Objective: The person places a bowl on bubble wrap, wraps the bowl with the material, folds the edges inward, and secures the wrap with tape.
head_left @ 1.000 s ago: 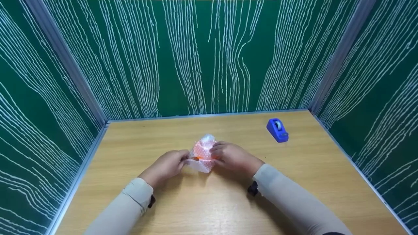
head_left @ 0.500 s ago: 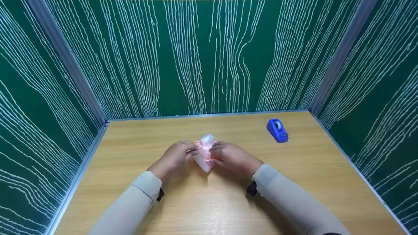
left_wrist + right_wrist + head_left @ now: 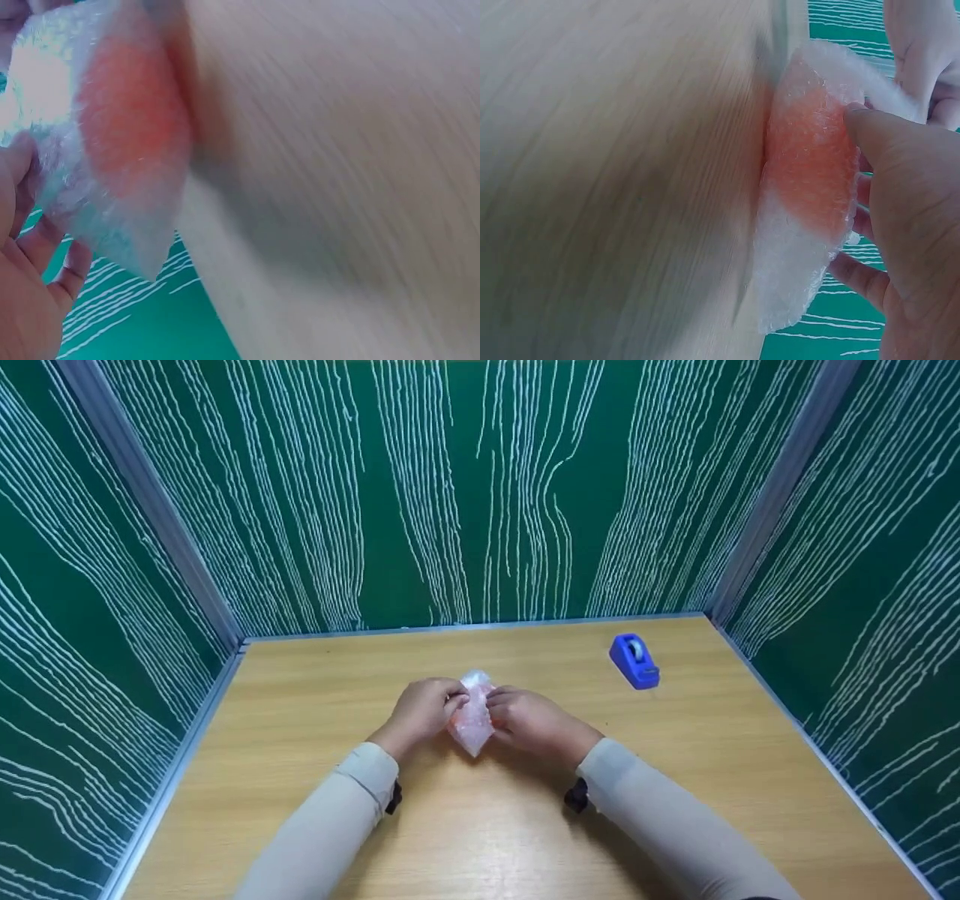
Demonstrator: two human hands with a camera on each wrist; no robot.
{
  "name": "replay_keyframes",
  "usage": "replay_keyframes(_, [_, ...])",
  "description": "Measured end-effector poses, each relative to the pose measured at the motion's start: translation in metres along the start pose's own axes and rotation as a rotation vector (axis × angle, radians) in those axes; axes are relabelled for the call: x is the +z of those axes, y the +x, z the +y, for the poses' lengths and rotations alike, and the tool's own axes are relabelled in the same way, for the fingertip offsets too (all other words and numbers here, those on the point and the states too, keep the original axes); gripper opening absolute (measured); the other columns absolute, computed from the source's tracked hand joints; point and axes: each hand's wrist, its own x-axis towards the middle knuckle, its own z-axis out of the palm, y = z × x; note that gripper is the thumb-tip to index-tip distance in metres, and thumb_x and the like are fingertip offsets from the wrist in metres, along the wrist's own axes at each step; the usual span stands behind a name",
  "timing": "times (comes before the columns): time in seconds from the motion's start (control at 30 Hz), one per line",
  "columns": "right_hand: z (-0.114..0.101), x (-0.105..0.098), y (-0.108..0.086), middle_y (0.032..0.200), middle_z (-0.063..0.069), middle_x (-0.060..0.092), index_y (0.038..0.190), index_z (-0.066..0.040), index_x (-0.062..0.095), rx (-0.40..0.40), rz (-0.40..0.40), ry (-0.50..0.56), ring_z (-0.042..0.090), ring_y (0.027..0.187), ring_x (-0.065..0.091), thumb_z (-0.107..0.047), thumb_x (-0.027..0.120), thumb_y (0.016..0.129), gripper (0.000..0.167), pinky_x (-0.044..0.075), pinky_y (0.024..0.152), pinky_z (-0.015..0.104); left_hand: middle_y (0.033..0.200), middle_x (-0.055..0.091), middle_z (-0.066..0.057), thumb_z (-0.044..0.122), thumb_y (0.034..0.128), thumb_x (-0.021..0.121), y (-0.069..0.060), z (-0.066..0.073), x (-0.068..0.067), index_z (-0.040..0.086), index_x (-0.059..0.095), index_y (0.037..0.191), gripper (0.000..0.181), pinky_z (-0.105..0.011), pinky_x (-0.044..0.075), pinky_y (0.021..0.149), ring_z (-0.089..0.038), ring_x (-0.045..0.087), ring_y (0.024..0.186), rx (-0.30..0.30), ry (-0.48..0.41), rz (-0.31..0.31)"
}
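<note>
A sheet of bubble wrap (image 3: 472, 731) is lying near the middle of the bench (image 3: 495, 832), between the person's two hands, and is folding around an orange object (image 3: 814, 161) that is showing only as a blurred patch through the film, so its exact kind is staying unclear. The left hand (image 3: 426, 709) is pinching the wrap's left side, thumb over the film, while the right hand (image 3: 536, 724) is gripping the opposite side, its thumb pressing on top. Both hands are working narrow, close together across the bundle. No tape is showing on the fold, so finger pressure alone is probably keeping it closed; if either thumb were slackening, the springy film could be popping open. Squeezing unevenly could be pushing the orange object toward a loose end, since the near corner is tapering to a flat point. Too hard a pinch could also be bursting bubbles and thinning the padding. Farther back on the right, well apart from the hands, a blue tape dispenser (image 3: 635, 662) is sitting before the green panels (image 3: 405, 600).
</note>
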Motion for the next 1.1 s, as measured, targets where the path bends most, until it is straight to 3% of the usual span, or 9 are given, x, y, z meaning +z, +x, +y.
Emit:
replay_keyframes(0.17, [0.0, 0.002, 0.002, 0.142, 0.002, 0.081, 0.137, -0.018, 0.084, -0.014, 0.01, -0.01, 0.023, 0.14, 0.073, -0.042, 0.071, 0.114, 0.035, 0.054, 0.126, 0.045, 0.128, 0.083, -0.002, 0.03, 0.1105, 0.077, 0.006, -0.003, 0.008, 0.017, 0.085, 0.128, 0.023, -0.048, 0.06, 0.119, -0.024, 0.075, 0.118, -0.019, -0.001, 0.04])
replay_keyframes(0.4, [0.002, 0.001, 0.0, 0.139, 0.007, 0.083, 0.134, -0.01, 0.084, -0.029, 0.059, 0.008, 0.026, 0.142, 0.073, -0.035, 0.071, 0.114, 0.034, 0.053, 0.128, 0.046, 0.118, 0.084, -0.007, 0.026, 0.1096, 0.078, 0.012, -0.006, 0.016, 0.012, 0.085, 0.122, 0.02, -0.047, 0.064, 0.111, -0.026, 0.076, 0.108, 0.016, 0.043, 0.061])
replay_keyframes(0.7, [0.001, 0.001, -0.011, 0.143, 0.009, 0.077, 0.13, -0.012, 0.084, 0.032, 0.149, 0.068, 0.029, 0.138, 0.074, -0.028, 0.072, 0.112, 0.026, 0.059, 0.121, 0.046, 0.118, 0.083, -0.003, 0.025, 0.109, 0.08, 0.013, -0.004, 0.021, 0.014, 0.085, 0.122, 0.018, -0.046, 0.064, 0.113, -0.023, 0.074, 0.109, -0.069, 0.027, 0.023])
replay_keyframes(0.87, [0.001, 0.001, -0.011, 0.15, 0.005, 0.072, 0.132, -0.021, 0.083, -0.014, 0.113, 0.074, 0.026, 0.142, 0.069, -0.038, 0.074, 0.112, 0.028, 0.057, 0.124, 0.046, 0.118, 0.083, -0.003, 0.026, 0.1087, 0.08, 0.014, -0.005, 0.023, 0.014, 0.085, 0.125, 0.021, -0.046, 0.064, 0.113, -0.023, 0.074, 0.108, -0.062, 0.035, 0.021])
replay_keyframes(0.97, [0.002, 0.003, -0.01, 0.147, 0.003, 0.075, 0.133, -0.021, 0.085, -0.079, 0.081, 0.052, 0.025, 0.142, 0.068, -0.04, 0.076, 0.111, 0.03, 0.056, 0.125, 0.045, 0.12, 0.08, -0.005, 0.024, 0.1081, 0.081, 0.013, -0.007, 0.024, 0.013, 0.083, 0.125, 0.021, -0.046, 0.063, 0.114, -0.024, 0.073, 0.111, -0.064, 0.015, 0.035])
replay_keyframes(1.1, [0.005, 0.005, -0.01, 0.142, 0.002, 0.079, 0.134, -0.021, 0.085, -0.099, 0.067, 0.04, 0.024, 0.139, 0.069, -0.038, 0.078, 0.11, 0.031, 0.057, 0.124, 0.044, 0.127, 0.073, -0.006, 0.02, 0.1062, 0.083, 0.013, -0.011, 0.023, 0.01, 0.082, 0.128, 0.024, -0.045, 0.059, 0.121, -0.026, 0.067, 0.124, -0.051, -0.011, 0.071])
